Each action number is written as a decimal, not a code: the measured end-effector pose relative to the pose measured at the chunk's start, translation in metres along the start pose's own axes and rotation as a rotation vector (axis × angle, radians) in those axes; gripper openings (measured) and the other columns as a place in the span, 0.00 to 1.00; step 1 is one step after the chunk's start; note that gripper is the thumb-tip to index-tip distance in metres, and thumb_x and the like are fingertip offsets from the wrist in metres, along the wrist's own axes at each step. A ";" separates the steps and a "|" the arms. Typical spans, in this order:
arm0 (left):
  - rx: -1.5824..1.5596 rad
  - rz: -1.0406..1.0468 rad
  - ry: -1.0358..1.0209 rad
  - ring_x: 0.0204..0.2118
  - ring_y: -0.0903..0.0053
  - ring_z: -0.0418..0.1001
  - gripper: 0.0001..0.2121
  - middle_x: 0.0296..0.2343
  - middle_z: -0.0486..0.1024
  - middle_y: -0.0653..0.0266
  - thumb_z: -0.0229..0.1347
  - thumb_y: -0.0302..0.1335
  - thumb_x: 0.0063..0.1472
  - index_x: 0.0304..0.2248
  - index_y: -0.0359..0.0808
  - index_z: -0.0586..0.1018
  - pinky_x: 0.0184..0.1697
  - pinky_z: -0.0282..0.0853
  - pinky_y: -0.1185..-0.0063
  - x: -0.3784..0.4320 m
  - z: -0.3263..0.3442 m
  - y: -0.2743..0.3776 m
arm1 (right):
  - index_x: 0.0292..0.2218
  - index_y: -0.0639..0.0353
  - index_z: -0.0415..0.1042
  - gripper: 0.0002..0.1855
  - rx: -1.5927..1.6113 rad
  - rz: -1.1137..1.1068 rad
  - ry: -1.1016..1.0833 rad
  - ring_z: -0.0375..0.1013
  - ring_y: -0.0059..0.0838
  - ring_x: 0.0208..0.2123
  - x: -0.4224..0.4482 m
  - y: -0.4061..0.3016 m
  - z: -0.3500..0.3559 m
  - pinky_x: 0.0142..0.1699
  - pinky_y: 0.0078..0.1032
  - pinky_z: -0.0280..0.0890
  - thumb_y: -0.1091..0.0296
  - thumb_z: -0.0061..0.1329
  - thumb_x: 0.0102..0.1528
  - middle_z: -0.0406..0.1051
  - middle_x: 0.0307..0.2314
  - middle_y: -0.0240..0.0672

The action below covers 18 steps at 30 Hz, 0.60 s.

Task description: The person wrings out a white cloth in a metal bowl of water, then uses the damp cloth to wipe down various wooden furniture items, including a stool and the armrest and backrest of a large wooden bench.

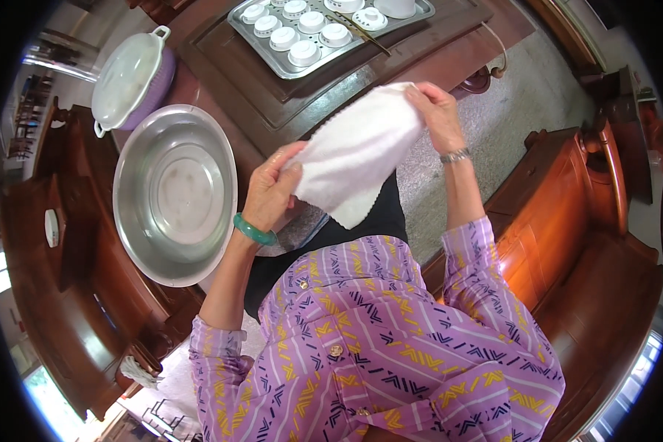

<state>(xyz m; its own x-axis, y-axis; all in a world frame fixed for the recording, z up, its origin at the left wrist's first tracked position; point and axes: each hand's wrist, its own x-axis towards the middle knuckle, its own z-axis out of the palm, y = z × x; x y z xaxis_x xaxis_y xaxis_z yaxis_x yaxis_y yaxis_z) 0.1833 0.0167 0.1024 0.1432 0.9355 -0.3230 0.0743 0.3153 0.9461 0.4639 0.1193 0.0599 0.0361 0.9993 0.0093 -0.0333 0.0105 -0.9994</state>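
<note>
A white cloth point(359, 149) with a scalloped edge hangs spread between my two hands, in front of the dark wooden table. My left hand point(273, 185), with a green bangle at the wrist, grips its lower left edge between thumb and fingers. At the cloth's upper right corner, my right hand point(436, 113) pinches the fabric; a metal watch band or bracelet circles that wrist. Left of my left hand, a wide metal basin point(185, 193) stands on the table's edge, with no cloth in it.
A metal tray point(287, 69) at the table's far side holds several small white cups point(304, 53), a lidded white bowl and brown tongs point(373, 41). A purple basket with a pale lid point(127, 80) stands behind the basin. Wooden benches flank both sides point(602, 276).
</note>
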 end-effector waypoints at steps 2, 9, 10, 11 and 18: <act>-0.034 -0.005 0.114 0.15 0.93 0.58 0.14 0.19 0.67 0.76 0.47 0.25 0.58 0.45 0.39 0.71 0.17 0.55 0.91 0.012 -0.010 -0.008 | 0.29 0.62 0.74 0.10 -0.044 -0.014 0.020 0.66 0.13 0.25 0.015 0.009 0.015 0.30 0.12 0.60 0.65 0.51 0.49 0.71 0.22 0.24; 0.306 0.290 0.304 0.15 0.92 0.59 0.14 0.23 0.70 0.73 0.46 0.24 0.56 0.42 0.35 0.72 0.16 0.54 0.90 0.071 -0.039 -0.028 | 0.29 0.62 0.74 0.14 -0.203 -0.117 0.057 0.65 0.15 0.22 0.067 0.043 0.062 0.29 0.18 0.61 0.59 0.52 0.47 0.70 0.18 0.28; 0.366 0.277 0.347 0.18 0.89 0.63 0.13 0.23 0.72 0.70 0.47 0.25 0.55 0.41 0.34 0.72 0.21 0.58 0.88 0.075 -0.040 -0.028 | 0.28 0.59 0.75 0.14 -0.289 -0.143 0.086 0.67 0.23 0.20 0.070 0.043 0.065 0.28 0.22 0.61 0.57 0.51 0.47 0.70 0.16 0.33; 0.370 0.276 0.350 0.18 0.89 0.63 0.13 0.23 0.72 0.70 0.47 0.25 0.55 0.41 0.34 0.72 0.21 0.58 0.88 0.078 -0.041 -0.028 | 0.28 0.59 0.75 0.14 -0.284 -0.143 0.085 0.67 0.23 0.20 0.073 0.042 0.066 0.28 0.22 0.61 0.57 0.51 0.47 0.70 0.16 0.33; 1.233 0.326 0.475 0.48 0.60 0.62 0.25 0.45 0.64 0.54 0.56 0.31 0.46 0.47 0.43 0.67 0.45 0.60 0.69 0.064 0.002 -0.014 | 0.29 0.57 0.73 0.13 -0.802 -0.326 0.165 0.70 0.42 0.28 0.080 0.043 0.061 0.32 0.35 0.63 0.57 0.47 0.48 0.70 0.23 0.41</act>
<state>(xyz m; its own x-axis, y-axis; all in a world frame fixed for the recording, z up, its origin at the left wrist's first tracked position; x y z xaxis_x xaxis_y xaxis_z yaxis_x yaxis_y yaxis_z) 0.1935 0.0724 0.0687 -0.0081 0.9826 0.1853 0.9648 -0.0410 0.2599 0.4045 0.2018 0.0200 0.0674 0.9325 0.3548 0.7129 0.2037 -0.6710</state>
